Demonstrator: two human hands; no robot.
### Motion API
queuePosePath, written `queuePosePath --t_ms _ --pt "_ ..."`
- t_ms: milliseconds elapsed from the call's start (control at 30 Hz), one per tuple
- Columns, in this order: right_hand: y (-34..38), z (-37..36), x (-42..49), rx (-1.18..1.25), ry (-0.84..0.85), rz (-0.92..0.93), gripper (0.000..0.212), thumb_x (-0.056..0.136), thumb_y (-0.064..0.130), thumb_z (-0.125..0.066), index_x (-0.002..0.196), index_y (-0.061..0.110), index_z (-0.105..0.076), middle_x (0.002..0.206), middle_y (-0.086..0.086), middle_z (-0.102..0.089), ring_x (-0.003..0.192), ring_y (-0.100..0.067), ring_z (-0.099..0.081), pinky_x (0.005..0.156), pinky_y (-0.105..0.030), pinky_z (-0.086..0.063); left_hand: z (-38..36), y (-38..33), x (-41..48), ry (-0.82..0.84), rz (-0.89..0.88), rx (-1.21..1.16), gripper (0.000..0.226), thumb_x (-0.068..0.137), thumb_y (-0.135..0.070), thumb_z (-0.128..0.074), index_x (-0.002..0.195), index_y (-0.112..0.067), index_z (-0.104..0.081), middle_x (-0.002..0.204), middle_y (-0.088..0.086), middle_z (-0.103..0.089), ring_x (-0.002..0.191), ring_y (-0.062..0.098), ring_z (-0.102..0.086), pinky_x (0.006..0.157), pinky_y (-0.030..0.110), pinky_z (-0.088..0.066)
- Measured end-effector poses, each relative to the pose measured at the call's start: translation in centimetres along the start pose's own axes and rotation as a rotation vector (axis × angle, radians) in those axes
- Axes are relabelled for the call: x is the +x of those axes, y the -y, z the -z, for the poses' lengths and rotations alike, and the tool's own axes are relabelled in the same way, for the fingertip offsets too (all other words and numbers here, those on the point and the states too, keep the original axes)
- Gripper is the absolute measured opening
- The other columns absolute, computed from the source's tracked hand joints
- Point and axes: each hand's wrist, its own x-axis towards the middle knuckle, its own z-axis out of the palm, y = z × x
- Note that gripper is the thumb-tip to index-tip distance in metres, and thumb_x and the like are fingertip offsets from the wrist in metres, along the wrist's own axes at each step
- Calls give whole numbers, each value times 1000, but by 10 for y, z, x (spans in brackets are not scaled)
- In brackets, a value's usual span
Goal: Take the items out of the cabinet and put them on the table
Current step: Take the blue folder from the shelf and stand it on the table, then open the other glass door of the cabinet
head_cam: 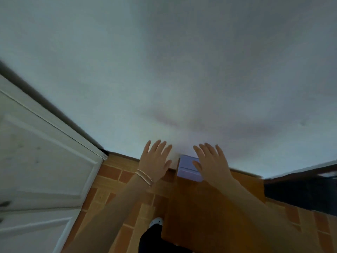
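Both my hands are stretched out in front of me with fingers spread and nothing in them. My left hand (155,159), with thin bracelets at the wrist, is left of centre. My right hand (209,161) is beside it, over a pale purple box-like thing (186,168) at the foot of the wall. A brown wooden surface (200,203) lies below my right forearm; I cannot tell whether it is the table or the cabinet. The picture is blurred. No cabinet items can be made out.
A plain white wall (182,70) fills the upper view. A white panelled door (40,161) stands at the left. The floor (113,183) is orange-brown tile. A dark object (300,190) sits at the right. My dark trouser leg and white shoe (156,221) show below.
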Motion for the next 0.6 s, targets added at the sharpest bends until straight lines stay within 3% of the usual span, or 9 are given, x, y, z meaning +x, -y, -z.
queuePosePath --t_ms 67,267,400,600 --pt "12 33 10 -1 -77 88 43 85 35 -55 118 8 -61 117 -14 -64 111 -31 -59 92 -54 -46 38 13 -10 -31 37 29 50 87 -42 -37 117 -14 -65 119 11 -65 113 31 -59 96 55 -41" --pt "66 132 57 22 -178 307 61 96 42 -13 125 11 -57 125 -13 -59 117 -31 -54 97 -54 -42 149 64 -48 -195 190 170 53 91 -46 -31 123 -16 -62 124 10 -62 119 31 -54 102 57 -34" --pt "122 184 86 2 -272 426 56 88 40 -25 127 12 -55 127 -13 -58 119 -32 -53 98 -53 -41 218 91 -85 -282 336 249 54 91 -46 -29 126 -17 -59 127 10 -60 122 32 -52 101 58 -37" --pt "228 234 108 25 -394 647 53 87 36 -29 127 13 -54 126 -13 -59 116 -30 -55 98 -50 -42 290 139 -170 -399 507 378 51 89 -43 -35 123 -15 -60 123 11 -62 119 32 -54 98 57 -40"
